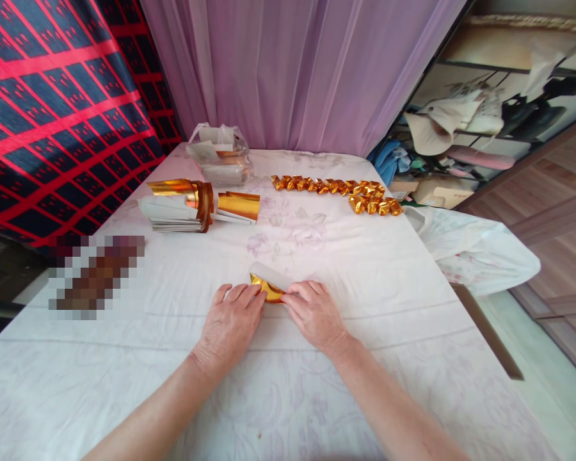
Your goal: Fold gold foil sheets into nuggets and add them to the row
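A sheet of gold foil paper (269, 292), partly folded, lies on the table in front of me, its pale back (269, 276) turned up along the far side. My left hand (235, 317) rests at the sheet's left end, closed, with its fingertips pressed on the gold edge. At the other end, my right hand (314, 312) pinches the paper between thumb and fingers. The fingertips partly cover both ends of the sheet. Farther off to the left is a stack of gold foil paper sheets (177, 211), with loose curled sheets (239, 206) beside it.
Folded gold foil pieces (317, 185) form rows at the far right of the white floral tablecloth (374, 384). A clear plastic bag (221, 153) with more paper stands at the back left. A blurred-out object (98, 275) lies left. Beyond the right edge hangs a white bag (484, 253).
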Demonstrator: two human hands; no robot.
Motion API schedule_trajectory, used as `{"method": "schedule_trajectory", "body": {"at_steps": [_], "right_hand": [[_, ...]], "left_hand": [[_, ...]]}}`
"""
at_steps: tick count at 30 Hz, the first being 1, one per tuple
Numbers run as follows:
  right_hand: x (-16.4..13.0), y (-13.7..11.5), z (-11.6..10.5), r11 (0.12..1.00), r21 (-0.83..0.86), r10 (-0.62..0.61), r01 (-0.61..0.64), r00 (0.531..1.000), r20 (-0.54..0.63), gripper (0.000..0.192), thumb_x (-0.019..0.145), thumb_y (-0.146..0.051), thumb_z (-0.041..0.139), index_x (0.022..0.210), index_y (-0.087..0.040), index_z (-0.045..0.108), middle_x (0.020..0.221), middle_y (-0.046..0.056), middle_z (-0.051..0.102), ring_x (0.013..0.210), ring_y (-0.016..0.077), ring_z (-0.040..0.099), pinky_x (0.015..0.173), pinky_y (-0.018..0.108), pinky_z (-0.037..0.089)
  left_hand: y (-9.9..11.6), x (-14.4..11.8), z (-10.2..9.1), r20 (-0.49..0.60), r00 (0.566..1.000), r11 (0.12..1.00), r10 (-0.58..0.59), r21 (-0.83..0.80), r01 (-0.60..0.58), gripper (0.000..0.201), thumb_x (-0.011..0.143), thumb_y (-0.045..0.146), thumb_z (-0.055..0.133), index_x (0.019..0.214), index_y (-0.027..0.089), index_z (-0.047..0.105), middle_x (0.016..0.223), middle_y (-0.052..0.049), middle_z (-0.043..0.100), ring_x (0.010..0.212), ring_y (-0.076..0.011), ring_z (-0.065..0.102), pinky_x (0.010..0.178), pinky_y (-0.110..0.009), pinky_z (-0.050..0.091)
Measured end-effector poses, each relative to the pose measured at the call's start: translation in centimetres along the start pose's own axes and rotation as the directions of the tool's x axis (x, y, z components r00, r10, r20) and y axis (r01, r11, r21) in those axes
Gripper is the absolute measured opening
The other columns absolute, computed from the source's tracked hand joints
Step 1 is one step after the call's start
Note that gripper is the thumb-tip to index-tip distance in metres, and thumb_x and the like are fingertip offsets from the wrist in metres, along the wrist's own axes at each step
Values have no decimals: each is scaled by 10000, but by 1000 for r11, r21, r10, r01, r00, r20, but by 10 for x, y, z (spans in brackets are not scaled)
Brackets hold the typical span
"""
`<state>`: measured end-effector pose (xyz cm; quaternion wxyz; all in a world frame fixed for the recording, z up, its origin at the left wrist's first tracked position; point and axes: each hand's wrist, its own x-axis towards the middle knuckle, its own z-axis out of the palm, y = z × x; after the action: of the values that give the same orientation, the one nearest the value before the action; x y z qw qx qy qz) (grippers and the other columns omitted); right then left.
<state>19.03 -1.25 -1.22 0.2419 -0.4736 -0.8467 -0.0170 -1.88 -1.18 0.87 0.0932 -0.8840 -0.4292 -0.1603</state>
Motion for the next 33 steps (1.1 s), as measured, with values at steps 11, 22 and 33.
{"method": "schedule_trajectory", "body": {"at_steps": [11,22,33], "right_hand": [[-1,3,1,990,97,100,-98,995,-16,149,900,-170,601,966,-242,713,956,36,662,900,193,580,823,358,437],[2,3,1,970,161,185,-181,983,-11,127,924,-208,579,904,-234,701,939,32,666,880,188,582,784,345,412],[4,-6,4,913,203,365,-352,931,-26,84,850,-182,626,802,-230,675,886,14,658,878,178,590,771,332,389]], "left_hand": [[22,-8,-1,89,986,988,-144,-38,147,299,916,261,562,1196,223,659,1297,-104,643,1166,-312,588,981,-526,423],[29,-8,5,76,988,987,-138,-68,143,327,918,223,501,1212,141,618,1287,-129,643,1189,-297,582,1044,-512,391],[22,-11,3,68,993,988,-95,-117,103,400,942,239,494,1339,217,538,1315,-91,636,1209,-266,578,1142,-511,265]]}}
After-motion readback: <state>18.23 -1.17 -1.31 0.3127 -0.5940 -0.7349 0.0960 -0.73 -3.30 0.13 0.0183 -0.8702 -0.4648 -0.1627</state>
